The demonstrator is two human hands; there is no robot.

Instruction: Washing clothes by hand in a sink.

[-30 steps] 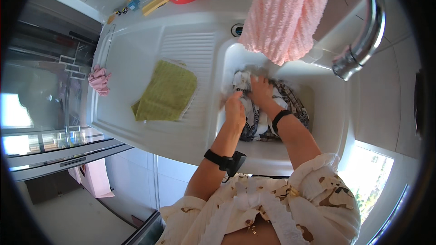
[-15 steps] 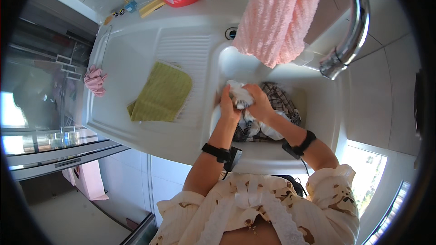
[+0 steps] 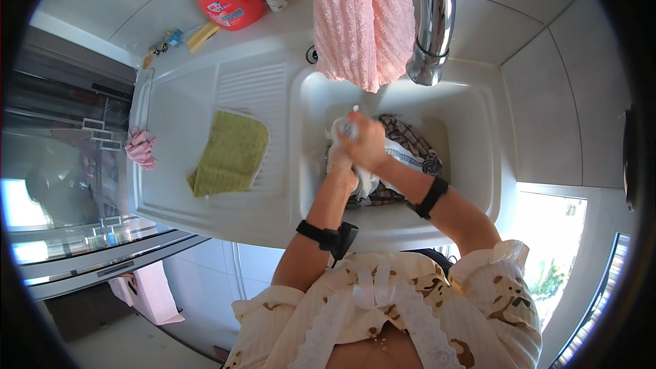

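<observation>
Your right hand point(image 3: 369, 142) has crossed over your left hand point(image 3: 341, 161), closing on the white cloth point(image 3: 337, 128) at mid-frame, over the sink point(image 3: 474, 137), bunching it tighter; your left's grip I can't tell.

The right hand point(image 3: 367, 142), blurred, partly hides the left hand point(image 3: 339, 159), whose grip cannot be made out, and some of the white cloth point(image 3: 335, 128). The pink towel point(image 3: 365, 24) and chrome faucet point(image 3: 433, 20) run off the top edge.

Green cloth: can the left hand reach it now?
Likely yes: green cloth lies uncovered on the drainboard; only the basin rim separates it from the left hand, busy with white fabric.
</observation>
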